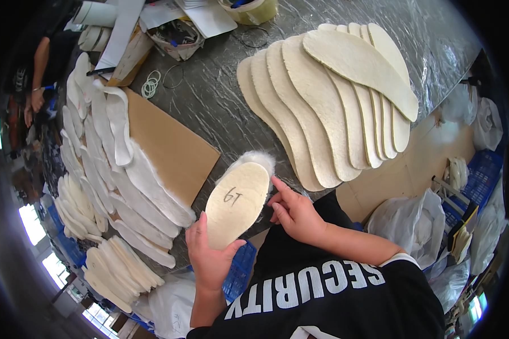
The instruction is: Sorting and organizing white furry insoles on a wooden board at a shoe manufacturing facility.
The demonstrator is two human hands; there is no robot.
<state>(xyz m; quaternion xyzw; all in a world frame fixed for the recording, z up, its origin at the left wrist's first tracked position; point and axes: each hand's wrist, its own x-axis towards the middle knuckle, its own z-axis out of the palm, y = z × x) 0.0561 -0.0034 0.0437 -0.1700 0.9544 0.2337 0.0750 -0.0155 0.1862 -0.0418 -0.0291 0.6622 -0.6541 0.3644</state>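
Observation:
My left hand (208, 248) grips a cream insole (237, 198) by its lower part, thumb on one edge and fingers on the other. Dark handwritten marks show on the insole's face. Behind it, a white fluffy insole (264, 160) peeks out at the top and right edge. My right hand (300, 214) is just right of the pair. Its index finger is stretched to the fluffy edge, while the other fingers are partly curled with nothing visible in them. Whether that fingertip presses on the fluff is hard to tell.
Large cream insoles (322, 113) lie fanned out on the dark plastic-covered table (209, 113). White fluffy insoles (147, 175) cover part of a cardboard sheet (169, 144) at left. Rubber bands (151, 85) and a box (178, 42) sit farther back. Plastic bags (413, 220) stand at right; another person's hand (37, 100) shows far left.

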